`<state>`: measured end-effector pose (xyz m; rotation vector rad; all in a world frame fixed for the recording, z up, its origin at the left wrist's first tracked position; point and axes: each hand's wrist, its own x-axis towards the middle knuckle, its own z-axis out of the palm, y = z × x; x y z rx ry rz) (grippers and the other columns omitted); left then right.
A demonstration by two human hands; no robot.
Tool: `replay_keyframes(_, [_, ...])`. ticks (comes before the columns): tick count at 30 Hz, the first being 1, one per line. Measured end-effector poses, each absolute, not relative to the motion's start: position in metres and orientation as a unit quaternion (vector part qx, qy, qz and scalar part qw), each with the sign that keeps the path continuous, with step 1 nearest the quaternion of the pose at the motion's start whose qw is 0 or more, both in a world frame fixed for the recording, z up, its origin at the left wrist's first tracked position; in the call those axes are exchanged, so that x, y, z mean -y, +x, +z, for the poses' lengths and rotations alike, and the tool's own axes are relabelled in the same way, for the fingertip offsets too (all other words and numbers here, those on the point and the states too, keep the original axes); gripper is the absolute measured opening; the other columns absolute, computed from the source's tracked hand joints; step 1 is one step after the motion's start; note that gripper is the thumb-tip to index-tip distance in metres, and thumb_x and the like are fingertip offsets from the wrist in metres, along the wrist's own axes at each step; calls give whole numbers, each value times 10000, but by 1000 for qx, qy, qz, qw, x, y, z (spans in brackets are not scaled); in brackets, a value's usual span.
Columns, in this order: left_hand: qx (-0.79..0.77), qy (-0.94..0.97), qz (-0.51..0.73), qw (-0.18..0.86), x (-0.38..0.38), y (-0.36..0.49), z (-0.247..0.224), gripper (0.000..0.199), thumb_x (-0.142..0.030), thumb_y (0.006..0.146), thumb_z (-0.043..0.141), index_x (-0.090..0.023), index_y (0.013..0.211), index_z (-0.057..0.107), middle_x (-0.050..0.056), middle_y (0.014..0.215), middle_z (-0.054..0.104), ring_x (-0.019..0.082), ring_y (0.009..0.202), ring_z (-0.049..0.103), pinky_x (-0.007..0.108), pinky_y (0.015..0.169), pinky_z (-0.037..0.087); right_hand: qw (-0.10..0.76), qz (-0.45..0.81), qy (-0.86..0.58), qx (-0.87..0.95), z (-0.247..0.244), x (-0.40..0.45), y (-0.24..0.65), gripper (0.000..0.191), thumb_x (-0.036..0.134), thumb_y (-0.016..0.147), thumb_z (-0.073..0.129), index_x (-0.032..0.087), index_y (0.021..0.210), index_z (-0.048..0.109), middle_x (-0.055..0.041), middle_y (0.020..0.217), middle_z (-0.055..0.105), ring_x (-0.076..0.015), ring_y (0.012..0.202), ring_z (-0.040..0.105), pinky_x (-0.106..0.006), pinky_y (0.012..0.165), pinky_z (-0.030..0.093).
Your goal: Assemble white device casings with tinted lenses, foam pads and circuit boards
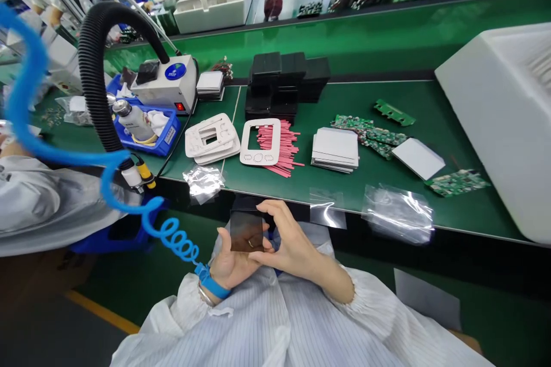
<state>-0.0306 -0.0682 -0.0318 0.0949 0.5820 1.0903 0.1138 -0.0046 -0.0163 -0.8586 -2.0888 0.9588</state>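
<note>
Above my lap, at the bench's front edge, a dark, glossy square panel (245, 229) is held between both hands. My left hand (232, 266), wearing a blue wrist strap with a coiled cord, supports it from below and the left, thumb at its left side. My right hand (293, 241) grips its right side, thumb at the lower corner and index finger near the upper one. Some fingers are hidden behind the panel. Beyond my hands on the bench lie a white frame (275, 157) on pink strips (290, 149) and a stack of white square pieces (334, 149).
Black boxes (264, 86) stand at the back. White face plates (210, 137) and a blue tray (166, 140) are to the left, beside a ribbed black hose (90, 63). Circuit boards (379, 135) and a large white bin (486, 103) occupy the right. Clear bags (398, 215) overhang the edge.
</note>
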Motion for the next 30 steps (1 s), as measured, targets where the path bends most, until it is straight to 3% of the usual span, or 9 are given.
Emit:
replay_keyframes(11, [-277, 37, 505, 816, 65, -30, -25, 793, -730, 673, 497, -68, 1093, 616, 116, 825, 629, 280, 987, 554, 391, 887, 384, 338, 391, -339, 786, -14, 3, 113, 710, 256, 608, 746, 213, 1195, 349, -117, 1141, 438, -283, 1083, 469, -481, 895, 454])
replay_keyframes(23, [-259, 60, 506, 821, 48, -26, -13, 831, -745, 686, 457, -49, 1114, 609, 113, 819, 634, 200, 811, 572, 320, 797, 400, 363, 334, -325, 807, -1, -9, 117, 721, 264, 616, 746, 215, 1214, 346, -120, 1128, 446, -290, 1062, 480, -475, 864, 464])
replay_keyframes(30, [-266, 75, 522, 807, 47, -25, -10, 738, -701, 697, 516, -70, 1058, 643, 93, 840, 600, 214, 874, 551, 359, 836, 420, 356, 267, -308, 841, 8, -12, 122, 865, 469, 636, 746, 179, 1310, 288, -182, 1227, 440, -340, 1126, 450, -538, 891, 426])
